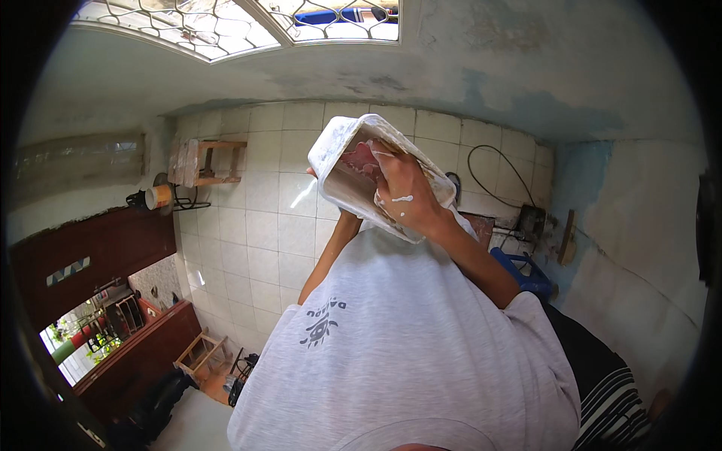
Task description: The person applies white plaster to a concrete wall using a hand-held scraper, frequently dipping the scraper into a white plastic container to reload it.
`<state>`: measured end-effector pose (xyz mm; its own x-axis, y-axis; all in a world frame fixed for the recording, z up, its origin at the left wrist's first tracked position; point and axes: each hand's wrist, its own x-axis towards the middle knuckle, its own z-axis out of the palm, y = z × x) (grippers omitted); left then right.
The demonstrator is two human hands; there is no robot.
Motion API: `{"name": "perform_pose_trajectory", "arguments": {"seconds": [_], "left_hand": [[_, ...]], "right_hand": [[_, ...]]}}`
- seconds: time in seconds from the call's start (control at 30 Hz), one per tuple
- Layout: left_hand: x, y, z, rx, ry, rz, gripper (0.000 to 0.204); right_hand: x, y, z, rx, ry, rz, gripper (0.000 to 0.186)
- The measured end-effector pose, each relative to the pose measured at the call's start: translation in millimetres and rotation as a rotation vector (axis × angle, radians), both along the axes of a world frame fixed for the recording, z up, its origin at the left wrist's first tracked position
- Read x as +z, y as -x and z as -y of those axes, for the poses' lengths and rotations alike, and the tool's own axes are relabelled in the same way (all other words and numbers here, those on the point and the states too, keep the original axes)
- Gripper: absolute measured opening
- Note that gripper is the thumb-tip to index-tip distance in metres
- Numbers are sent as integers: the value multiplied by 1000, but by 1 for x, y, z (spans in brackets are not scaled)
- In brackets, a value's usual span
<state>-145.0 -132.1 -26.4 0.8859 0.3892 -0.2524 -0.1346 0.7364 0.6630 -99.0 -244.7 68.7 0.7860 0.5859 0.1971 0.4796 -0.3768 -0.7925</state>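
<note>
A white, smeared rectangular plastic tub (338,144) is held up in front of my chest, tilted with its open side toward me. My left hand (311,172) supports it from the far left side; only fingertips show past the wall, and the rest is hidden behind the tub. Reaching into the opening is my right hand (406,188), with white paint-like smears on its back. Its fingers are bent beside a pinkish-red patch (361,159) inside, whose kind I cannot make out. What those fingers grip is hidden.
Pale tiles (256,225) cover the floor. A small wooden stool (214,161) stands by the left wall near a white-and-orange bucket (158,197). At right are a black cable (500,149) and a blue plastic stool (526,270). A grilled window (226,30) is ahead.
</note>
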Motion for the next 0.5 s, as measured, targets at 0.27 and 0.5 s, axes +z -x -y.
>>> {"name": "perform_pose_trajectory", "arguments": {"seconds": [0.27, 0.5], "left_hand": [[-9, -6, -8, 22, -77, 6, 100], [-53, -14, -24, -40, 432, 435, 99]], "right_hand": [[-4, -5, -2, -42, -35, -252, 37], [0, -2, 0, -47, -69, -151, 41]]}}
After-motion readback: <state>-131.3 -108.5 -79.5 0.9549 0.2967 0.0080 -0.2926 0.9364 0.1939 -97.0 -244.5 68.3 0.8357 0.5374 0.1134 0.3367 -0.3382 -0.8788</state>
